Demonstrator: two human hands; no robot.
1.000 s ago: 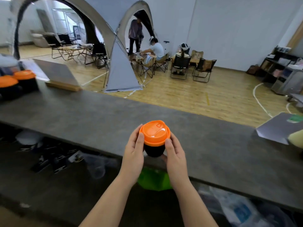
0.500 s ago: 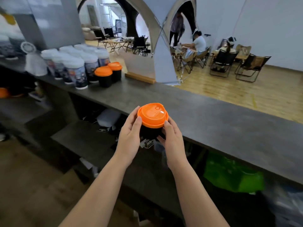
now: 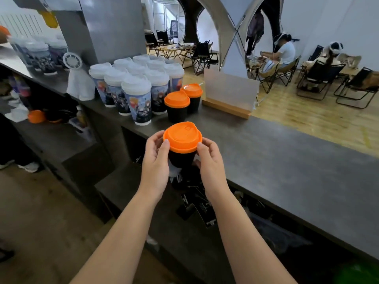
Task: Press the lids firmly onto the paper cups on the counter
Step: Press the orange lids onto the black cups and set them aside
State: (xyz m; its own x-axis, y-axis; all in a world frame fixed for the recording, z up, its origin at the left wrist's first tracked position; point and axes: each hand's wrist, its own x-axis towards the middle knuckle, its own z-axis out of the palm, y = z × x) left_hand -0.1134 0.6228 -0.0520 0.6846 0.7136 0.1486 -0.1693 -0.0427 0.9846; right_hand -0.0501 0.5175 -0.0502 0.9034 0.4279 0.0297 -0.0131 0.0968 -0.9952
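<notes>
- Two hands, left hand (image 3: 155,158) and right hand (image 3: 209,158), grip black cup (image 3: 181,160) from either side, fingers (image 3: 164,147) curled up to the rim of orange lid (image 3: 182,136).
- Held in the air just off the near edge of counter (image 3: 287,160), unsupported below.
- Risk: squeezing the paper wall, buckling it and popping the lid; or slipping before set-down.
- Against the earlier frame: closer to two lidded cups (image 3: 182,103), farther left along the counter.

Both forearms are bare to the hands, with no sleeves, rings or watch.
</notes>
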